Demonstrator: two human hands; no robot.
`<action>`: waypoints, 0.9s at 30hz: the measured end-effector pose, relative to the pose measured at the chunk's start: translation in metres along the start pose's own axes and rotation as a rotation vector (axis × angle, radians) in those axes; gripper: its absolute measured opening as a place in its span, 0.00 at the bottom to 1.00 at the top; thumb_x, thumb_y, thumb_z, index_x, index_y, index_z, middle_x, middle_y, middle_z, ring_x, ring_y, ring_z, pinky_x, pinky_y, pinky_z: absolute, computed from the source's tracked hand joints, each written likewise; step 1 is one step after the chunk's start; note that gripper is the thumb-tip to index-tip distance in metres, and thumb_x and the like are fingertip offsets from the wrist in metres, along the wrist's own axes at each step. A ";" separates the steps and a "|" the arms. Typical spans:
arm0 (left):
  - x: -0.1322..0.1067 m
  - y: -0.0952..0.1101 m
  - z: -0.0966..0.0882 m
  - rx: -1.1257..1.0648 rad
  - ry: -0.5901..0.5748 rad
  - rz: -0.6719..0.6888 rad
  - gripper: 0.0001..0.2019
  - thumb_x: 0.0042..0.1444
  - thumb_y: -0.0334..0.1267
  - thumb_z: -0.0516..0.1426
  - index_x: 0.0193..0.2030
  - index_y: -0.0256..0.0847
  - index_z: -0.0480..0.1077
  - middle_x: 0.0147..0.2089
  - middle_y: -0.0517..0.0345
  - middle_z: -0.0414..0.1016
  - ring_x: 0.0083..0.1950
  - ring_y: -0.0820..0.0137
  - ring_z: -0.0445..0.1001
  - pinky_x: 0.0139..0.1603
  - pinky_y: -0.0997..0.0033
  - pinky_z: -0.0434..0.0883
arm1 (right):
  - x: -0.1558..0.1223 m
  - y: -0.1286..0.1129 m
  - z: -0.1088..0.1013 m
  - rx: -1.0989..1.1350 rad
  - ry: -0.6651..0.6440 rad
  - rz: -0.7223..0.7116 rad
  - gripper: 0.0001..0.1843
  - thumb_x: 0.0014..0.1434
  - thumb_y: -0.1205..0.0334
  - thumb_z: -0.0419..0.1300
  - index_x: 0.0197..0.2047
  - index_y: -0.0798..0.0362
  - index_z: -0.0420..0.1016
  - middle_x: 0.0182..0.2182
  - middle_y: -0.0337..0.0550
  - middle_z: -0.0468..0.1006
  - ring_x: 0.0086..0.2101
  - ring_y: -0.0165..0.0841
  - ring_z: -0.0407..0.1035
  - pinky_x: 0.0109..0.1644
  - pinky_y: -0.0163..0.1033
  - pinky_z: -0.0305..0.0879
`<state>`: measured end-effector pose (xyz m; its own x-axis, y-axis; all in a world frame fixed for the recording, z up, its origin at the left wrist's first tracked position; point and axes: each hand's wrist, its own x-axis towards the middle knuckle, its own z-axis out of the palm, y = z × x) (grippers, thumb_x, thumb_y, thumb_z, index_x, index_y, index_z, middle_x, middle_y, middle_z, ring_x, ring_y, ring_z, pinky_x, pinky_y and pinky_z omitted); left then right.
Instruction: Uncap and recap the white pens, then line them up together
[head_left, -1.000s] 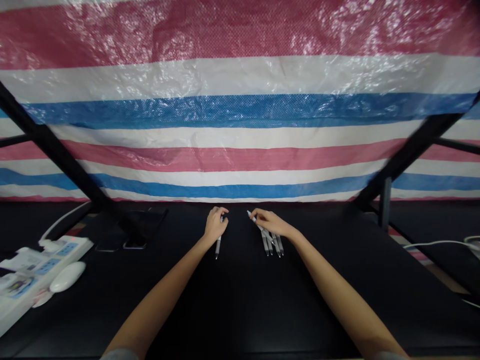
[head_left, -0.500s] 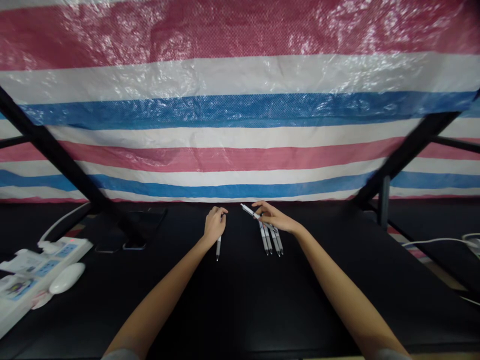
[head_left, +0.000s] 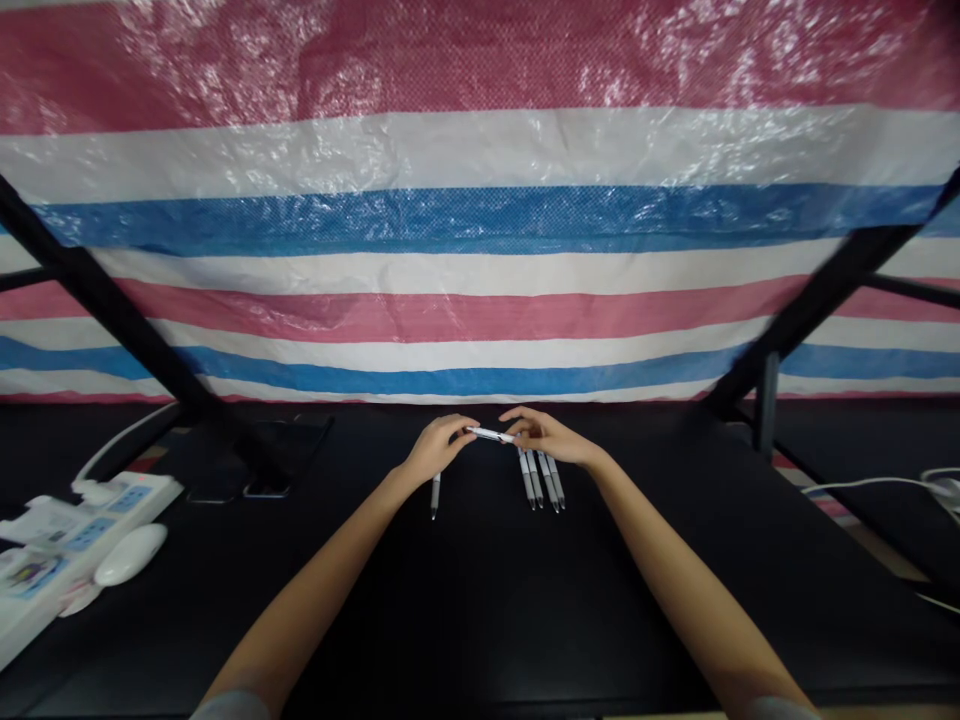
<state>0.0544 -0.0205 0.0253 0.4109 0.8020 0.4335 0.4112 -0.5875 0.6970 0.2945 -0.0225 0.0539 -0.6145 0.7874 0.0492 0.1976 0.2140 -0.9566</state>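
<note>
A white pen is held nearly level between my two hands. My left hand pinches its left end between thumb and fingertips. At the pen's right end, my right hand grips it with thumb and fingers, and the hand hides that end. Below my right hand, several white pens with grey grips lie side by side on the black table, tips toward me, their upper ends partly hidden by the hand. A single pen lies under my left hand, with only its grey lower part showing.
To the left are a white power strip with plugs and a white computer mouse. Flat dark devices lie by the left black frame bar. Another slanted bar stands at right, near white cables. A striped sheet hangs behind.
My left hand has moved right from above the single pen and taken the left end of the white pen. That pen has turned from slanted to nearly level in my right hand.
</note>
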 end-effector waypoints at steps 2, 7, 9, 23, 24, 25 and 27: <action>0.001 0.000 -0.003 0.012 0.001 -0.012 0.08 0.55 0.37 0.56 0.40 0.43 0.74 0.38 0.55 0.75 0.36 0.69 0.71 0.45 0.69 0.66 | 0.000 0.000 -0.001 -0.007 -0.010 -0.002 0.21 0.53 0.62 0.60 0.50 0.54 0.64 0.33 0.42 0.76 0.29 0.28 0.67 0.34 0.36 0.64; 0.001 -0.002 -0.017 0.112 -0.045 0.001 0.07 0.57 0.38 0.55 0.40 0.41 0.71 0.37 0.57 0.74 0.36 0.70 0.71 0.41 0.70 0.66 | 0.000 0.002 -0.004 -0.181 -0.022 0.040 0.17 0.55 0.60 0.58 0.46 0.58 0.70 0.31 0.45 0.78 0.28 0.28 0.68 0.33 0.35 0.63; 0.001 -0.001 -0.021 0.153 -0.087 0.017 0.07 0.58 0.39 0.54 0.39 0.41 0.70 0.37 0.58 0.73 0.36 0.70 0.70 0.40 0.70 0.66 | 0.001 0.002 -0.004 -0.259 -0.018 0.054 0.14 0.55 0.60 0.57 0.43 0.59 0.74 0.31 0.46 0.78 0.28 0.29 0.68 0.33 0.35 0.63; -0.001 0.006 -0.025 0.283 -0.133 0.023 0.17 0.63 0.42 0.45 0.29 0.38 0.68 0.38 0.55 0.67 0.41 0.68 0.68 0.46 0.66 0.64 | 0.001 -0.004 0.001 -0.496 0.079 0.023 0.14 0.53 0.58 0.60 0.41 0.56 0.79 0.25 0.41 0.77 0.26 0.29 0.66 0.31 0.34 0.59; -0.001 0.006 -0.025 0.283 -0.123 0.031 0.15 0.63 0.43 0.46 0.32 0.38 0.68 0.39 0.55 0.67 0.41 0.68 0.68 0.46 0.66 0.64 | 0.001 -0.005 0.001 -0.503 0.083 0.015 0.14 0.54 0.58 0.60 0.41 0.55 0.79 0.26 0.41 0.77 0.25 0.29 0.66 0.31 0.34 0.59; -0.001 0.007 -0.026 0.278 -0.117 0.045 0.12 0.61 0.43 0.49 0.35 0.39 0.68 0.39 0.55 0.68 0.41 0.68 0.68 0.46 0.66 0.65 | 0.001 -0.005 0.001 -0.507 0.088 0.007 0.14 0.54 0.59 0.60 0.41 0.55 0.79 0.26 0.41 0.77 0.26 0.29 0.66 0.32 0.34 0.60; 0.000 0.010 -0.027 0.262 -0.122 0.077 0.10 0.58 0.44 0.54 0.40 0.40 0.68 0.41 0.56 0.68 0.41 0.68 0.68 0.44 0.66 0.65 | 0.001 -0.006 0.002 -0.504 0.096 -0.009 0.13 0.54 0.60 0.59 0.42 0.54 0.79 0.27 0.41 0.78 0.26 0.29 0.67 0.32 0.34 0.60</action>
<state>0.0363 -0.0236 0.0472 0.5372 0.7443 0.3968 0.5647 -0.6668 0.4863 0.2916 -0.0243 0.0590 -0.5496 0.8288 0.1055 0.5508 0.4544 -0.7001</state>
